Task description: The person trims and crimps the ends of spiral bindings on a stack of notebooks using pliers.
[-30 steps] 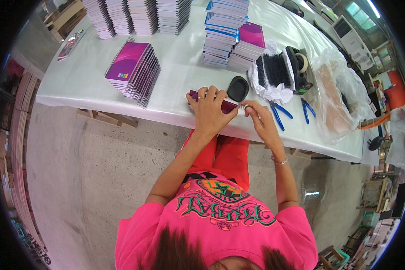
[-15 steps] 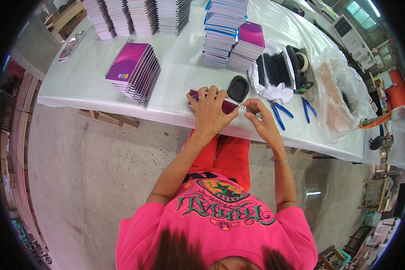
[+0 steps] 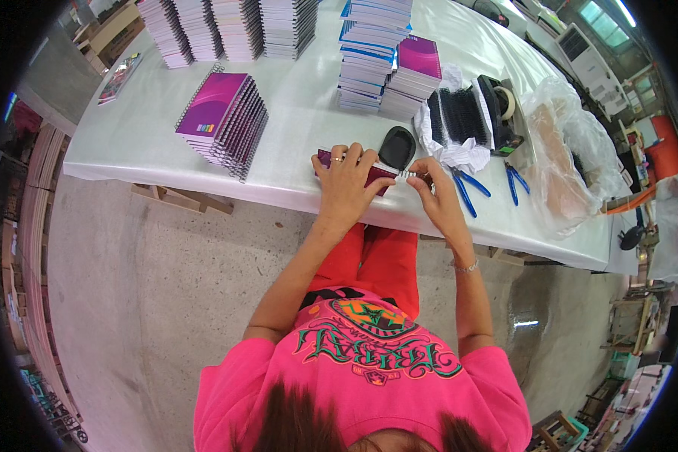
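Your left hand (image 3: 345,188) lies over a small purple notebook (image 3: 379,174) at the near edge of the white table (image 3: 294,162). Its fingers are bent and a bit spread, and they press the notebook down with the thumb on the near side. Your right hand (image 3: 438,197) is just past the notebook's right end. Its thumb and finger are nearly closed on a thin metal coil (image 3: 406,175), which pokes out from that end. The other fingers curl in, and you cannot see well what is under them.

Just behind the notebook sits a round-cornered black dish (image 3: 398,148). It is too dark to tell what is in it. To the right of it, many black coils (image 3: 462,117) lie on crumpled white paper (image 3: 468,157). Beside them is a black holder (image 3: 509,142) with a pale roll of tape (image 3: 510,102) in it. Farther right is a big clear plastic bag (image 3: 606,147). Something brown and something dark show through it, but you cannot tell what they are. Two blue-handled pliers (image 3: 468,194) (image 3: 516,185) lie between your right hand and the bag. A stack of purple coil notebooks (image 3: 222,124) stands well to the left.
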### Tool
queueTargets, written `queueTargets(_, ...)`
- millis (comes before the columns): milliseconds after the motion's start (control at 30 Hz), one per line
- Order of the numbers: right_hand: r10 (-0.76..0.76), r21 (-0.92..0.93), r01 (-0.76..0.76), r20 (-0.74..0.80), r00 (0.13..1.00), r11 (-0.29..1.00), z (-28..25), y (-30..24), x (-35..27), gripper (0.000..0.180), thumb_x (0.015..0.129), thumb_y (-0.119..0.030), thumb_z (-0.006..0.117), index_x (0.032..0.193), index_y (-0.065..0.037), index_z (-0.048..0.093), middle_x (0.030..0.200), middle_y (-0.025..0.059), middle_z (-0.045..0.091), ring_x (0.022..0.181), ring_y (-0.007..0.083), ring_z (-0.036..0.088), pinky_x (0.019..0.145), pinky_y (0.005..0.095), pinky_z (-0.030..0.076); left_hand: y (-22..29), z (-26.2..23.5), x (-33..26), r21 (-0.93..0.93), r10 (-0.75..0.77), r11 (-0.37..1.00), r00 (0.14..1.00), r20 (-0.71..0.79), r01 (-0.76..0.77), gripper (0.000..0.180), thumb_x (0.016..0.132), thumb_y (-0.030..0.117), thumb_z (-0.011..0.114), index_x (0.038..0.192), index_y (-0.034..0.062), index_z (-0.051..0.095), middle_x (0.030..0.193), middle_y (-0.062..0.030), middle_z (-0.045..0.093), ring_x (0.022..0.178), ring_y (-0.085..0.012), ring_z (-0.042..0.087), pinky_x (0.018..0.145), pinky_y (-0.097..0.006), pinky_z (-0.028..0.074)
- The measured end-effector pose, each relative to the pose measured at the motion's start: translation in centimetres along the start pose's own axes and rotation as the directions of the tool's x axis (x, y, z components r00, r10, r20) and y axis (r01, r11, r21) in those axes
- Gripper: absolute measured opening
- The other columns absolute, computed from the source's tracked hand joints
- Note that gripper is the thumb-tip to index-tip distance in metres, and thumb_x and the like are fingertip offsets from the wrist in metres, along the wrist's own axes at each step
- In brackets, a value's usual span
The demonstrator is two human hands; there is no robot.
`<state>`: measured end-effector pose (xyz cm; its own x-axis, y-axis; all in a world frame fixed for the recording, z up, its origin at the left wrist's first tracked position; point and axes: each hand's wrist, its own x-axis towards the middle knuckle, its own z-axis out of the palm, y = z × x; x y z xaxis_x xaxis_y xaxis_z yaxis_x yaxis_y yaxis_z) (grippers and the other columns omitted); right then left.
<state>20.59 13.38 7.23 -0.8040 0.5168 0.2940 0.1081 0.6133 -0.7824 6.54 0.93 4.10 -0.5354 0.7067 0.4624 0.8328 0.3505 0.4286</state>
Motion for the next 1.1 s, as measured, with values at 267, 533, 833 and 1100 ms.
queueTargets(267, -0.108, -0.129, 0.109, 0.017, 0.994, 0.986, 0.5, 0.1, 1.3, 0.012, 0.093, -0.013, 0.060, 0.093, -0.001, 0.059, 0.085, 0.0128, 0.062, 0.073, 0.0294, 0.059, 0.068, 0.0385, 0.042, -0.5, -0.4, -0.3, -0.005, 0.002, 1.000, 0.997, 0.074, -0.001, 0.026, 0.090, 0.030, 0.062, 0.109, 0.0140, 0.056, 0.108, -0.0017, 0.053, 0.112, -0.0259, 0.047, 0.093, -0.065, 0.033)
queueTargets(533, -0.182, -0.364, 0.168, -0.004, 0.983, 0.916, 1.1, -0.1, 1.6, 0.013, 0.093, -0.018, 0.061, 0.091, -0.005, 0.060, 0.086, 0.0094, 0.061, 0.080, 0.0278, 0.058, 0.077, 0.0391, 0.038, -2.1, -0.6, -0.7, -0.353, -0.131, 0.935, 0.958, -0.257, 0.033, 0.042, 0.081, 0.010, 0.072, 0.119, 0.0083, 0.054, 0.128, -0.0169, 0.038, 0.116, -0.0364, 0.044, 0.102, -0.049, 0.035)
queueTargets(833, -0.206, -0.369, 0.214, 0.061, 0.977, 0.904, 1.0, -1.0, 1.5, 0.013, 0.095, -0.018, 0.059, 0.094, -0.005, 0.061, 0.086, 0.0080, 0.061, 0.080, 0.0267, 0.057, 0.076, 0.0400, 0.036, -2.5, 0.3, -2.1, -0.499, -0.238, 0.854, 0.964, -0.121, 0.149, 0.064, 0.075, 0.014, 0.079, 0.127, 0.0066, 0.044, 0.120, -0.0159, 0.040, 0.111, -0.0345, 0.044, 0.098, -0.044, 0.038)
queueTargets(1100, -0.138, -0.276, 0.185, 0.183, 0.973, 0.943, -0.2, 4.6, 4.0, 0.036, 0.084, -0.012, 0.072, 0.118, -0.008, 0.062, 0.133, 0.0193, 0.052, 0.125, 0.0374, 0.048, 0.103, 0.0396, 0.039, -7.0, -1.0, -0.8, -0.560, -0.048, 0.828, 0.999, -0.001, 0.039, 0.061, 0.073, 0.017, 0.083, 0.118, 0.0058, 0.043, 0.111, -0.0113, 0.041, 0.099, -0.0250, 0.047, 0.089, -0.036, 0.042)
